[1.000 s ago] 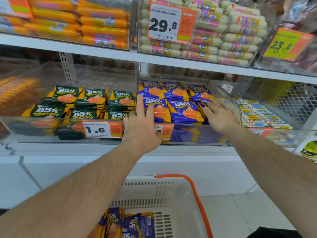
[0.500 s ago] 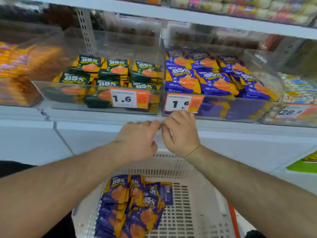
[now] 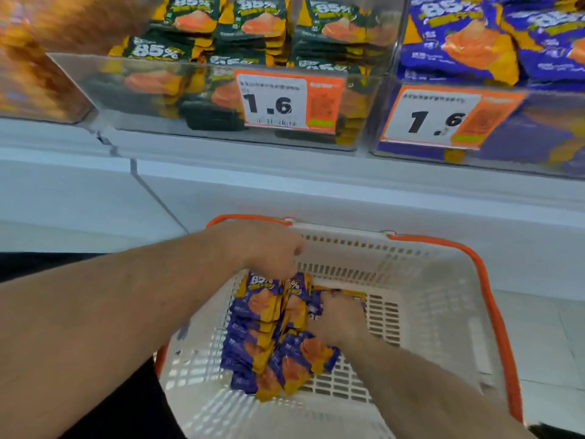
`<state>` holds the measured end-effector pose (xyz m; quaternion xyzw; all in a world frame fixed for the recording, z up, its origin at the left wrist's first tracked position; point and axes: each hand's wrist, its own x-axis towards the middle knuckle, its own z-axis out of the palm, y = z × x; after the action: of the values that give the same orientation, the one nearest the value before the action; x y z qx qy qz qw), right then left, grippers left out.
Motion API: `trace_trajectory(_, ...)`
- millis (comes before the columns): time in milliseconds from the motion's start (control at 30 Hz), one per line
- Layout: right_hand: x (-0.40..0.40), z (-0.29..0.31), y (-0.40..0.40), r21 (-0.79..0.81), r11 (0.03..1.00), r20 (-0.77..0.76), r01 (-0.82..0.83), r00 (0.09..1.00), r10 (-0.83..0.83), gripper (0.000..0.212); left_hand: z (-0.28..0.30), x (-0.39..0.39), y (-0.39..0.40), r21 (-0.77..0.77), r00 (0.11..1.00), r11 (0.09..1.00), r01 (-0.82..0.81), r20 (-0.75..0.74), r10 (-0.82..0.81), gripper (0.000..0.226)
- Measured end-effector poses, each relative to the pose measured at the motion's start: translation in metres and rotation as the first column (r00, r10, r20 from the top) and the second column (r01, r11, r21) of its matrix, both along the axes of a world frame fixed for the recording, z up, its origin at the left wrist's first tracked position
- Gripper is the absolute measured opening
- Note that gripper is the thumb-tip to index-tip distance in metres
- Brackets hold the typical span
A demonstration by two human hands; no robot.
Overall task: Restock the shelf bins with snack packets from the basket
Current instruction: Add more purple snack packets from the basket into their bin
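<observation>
Purple packets (image 3: pixel 272 337) are being gathered near the basket's (image 3: pixel 443 299) far wall: the left hand (image 3: pixel 269 248) and right hand (image 3: pixel 342 315) are curled onto them. Lifting toward the purple bin (image 3: pixel 538 128) is probably being called for next.

White shelf (image 3: pixel 285 166) under clear bins (image 3: pixel 221 99) (packets (image 3: pixel 259 26) inside).

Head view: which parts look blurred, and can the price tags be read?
Head view: the orange packets at top left are heavily smeared; both price tags read 1.6, their small print unreadable; the purple packets in the basket and both hands look slightly soft.
</observation>
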<state>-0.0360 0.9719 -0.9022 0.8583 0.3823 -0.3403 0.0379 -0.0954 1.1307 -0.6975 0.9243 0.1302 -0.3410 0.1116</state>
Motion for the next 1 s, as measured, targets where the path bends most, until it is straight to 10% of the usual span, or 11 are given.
trace_trajectory(100,-0.012,-0.021,-0.003,-0.153,0.988,0.013,-0.029,0.999,0.032,0.115,-0.003,0.006,-0.006,-0.008,0.999,0.999,0.034,-0.02,-0.035,0.035)
trace_trajectory(333,-0.023,-0.05,-0.005,-0.164,0.986,0.092,-0.011,0.995,0.026,0.127,-0.009,0.01,-0.02,-0.095,0.986,0.995,0.008,-0.168,-0.024,0.043)
trace_trajectory(500,-0.009,-0.058,-0.005,-0.181,0.964,0.077,0.193,0.98,-0.182,0.083,-0.011,0.017,-0.019,-0.089,0.982,0.996,-0.015,-0.188,-0.002,0.042)
trace_trajectory(633,0.026,-0.05,-0.011,-0.19,0.891,-0.309,0.413,0.836,-0.454,0.023,-0.002,0.021,-0.02,-0.099,0.994,0.995,-0.016,-0.113,0.005,0.041)
trace_trajectory(1000,0.092,0.138,-0.003,0.184,0.965,-0.289,0.186,0.949,-0.128,0.023,0.015,0.012,-0.012,-0.13,0.984,0.978,-0.161,0.061,0.17,0.047)
